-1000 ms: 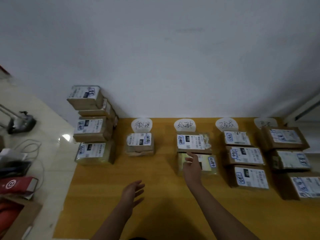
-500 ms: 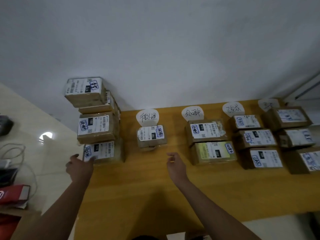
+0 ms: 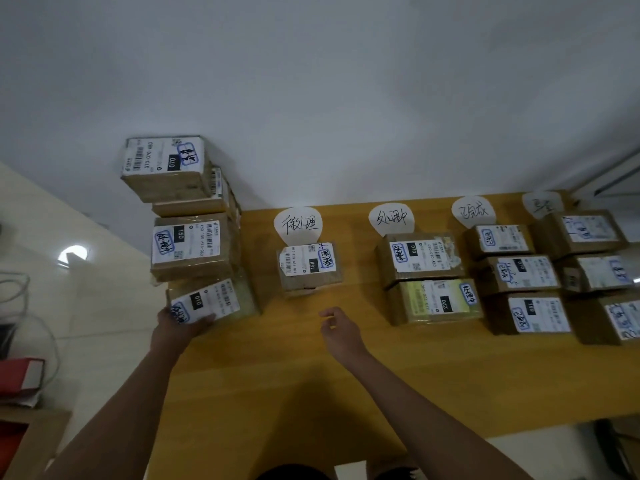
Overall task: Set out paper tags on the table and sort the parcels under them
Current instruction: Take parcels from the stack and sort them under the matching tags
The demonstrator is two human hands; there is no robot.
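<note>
Several white paper tags line the back of the yellow table (image 3: 277,393); the first tag (image 3: 298,224) has one parcel (image 3: 309,268) under it, the second tag (image 3: 391,218) two, the third tag (image 3: 473,211) three. A stack of unsorted parcels (image 3: 194,244) rises at the table's left end. My left hand (image 3: 180,328) grips the near corner of the nearest parcel (image 3: 211,301), which is tilted up. My right hand (image 3: 337,329) hovers over the table in front of the first column, fingers loosely curled, holding nothing.
A fourth tag (image 3: 542,202) with more parcels (image 3: 588,271) sits at the far right. A white wall runs behind the table. Left of the table lie tiled floor, cables (image 3: 20,299) and a red box (image 3: 20,374).
The view swung left. My left hand reached to the stack and took hold of the nearest parcel, lifting its corner. My right hand left the second column's parcel and drew back left.
</note>
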